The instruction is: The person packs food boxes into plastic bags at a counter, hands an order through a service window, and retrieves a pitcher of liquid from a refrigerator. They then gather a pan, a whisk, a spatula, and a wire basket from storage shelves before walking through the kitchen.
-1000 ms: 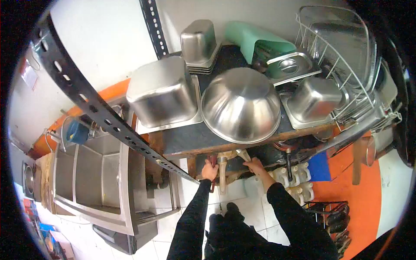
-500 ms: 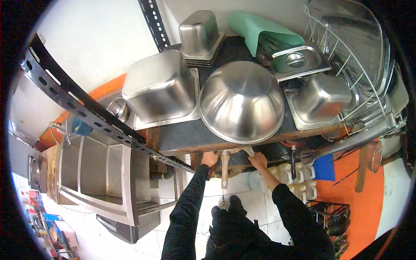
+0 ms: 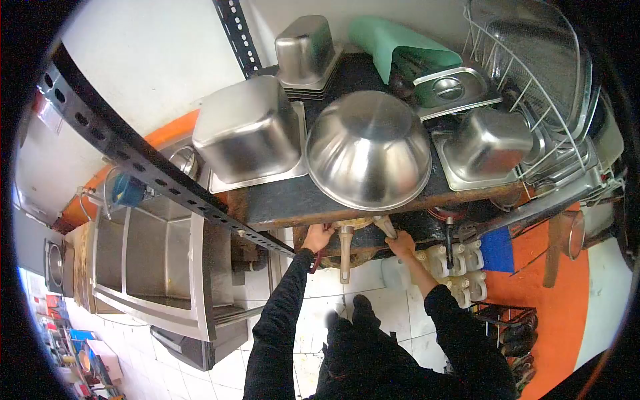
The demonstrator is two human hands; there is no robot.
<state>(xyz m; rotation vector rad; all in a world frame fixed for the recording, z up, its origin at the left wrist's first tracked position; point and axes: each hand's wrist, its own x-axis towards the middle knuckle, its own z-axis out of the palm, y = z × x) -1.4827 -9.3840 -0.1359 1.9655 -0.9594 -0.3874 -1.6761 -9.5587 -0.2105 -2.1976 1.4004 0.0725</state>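
Beneath the shelf's front edge, my right hand (image 3: 402, 245) is closed round the end of a beige handle (image 3: 384, 227), apparently a pan's; its body is mostly hidden below the shelf. My left hand (image 3: 319, 237) is closed at the same edge, its fingertips partly hidden, so what it grips is unclear. A dark red handle (image 3: 317, 262) hangs right beside that hand. Between both hands, another beige pan handle (image 3: 345, 255) points down toward me. Above them, an upturned steel mixing bowl (image 3: 369, 153) rests on the dark shelf (image 3: 280, 205).
Upturned steel food pans (image 3: 248, 133) and a smaller one (image 3: 490, 147) flank the bowl. At right are a white wire rack (image 3: 533, 90) and several plastic jugs (image 3: 460, 263). A steel sink (image 3: 157, 267) and perforated metal upright (image 3: 133, 157) stand left.
My right hand has shifted slightly right and down, and more of the beige handle beside it shows. More of the dark red handle shows under my left hand. The view has shifted slightly.
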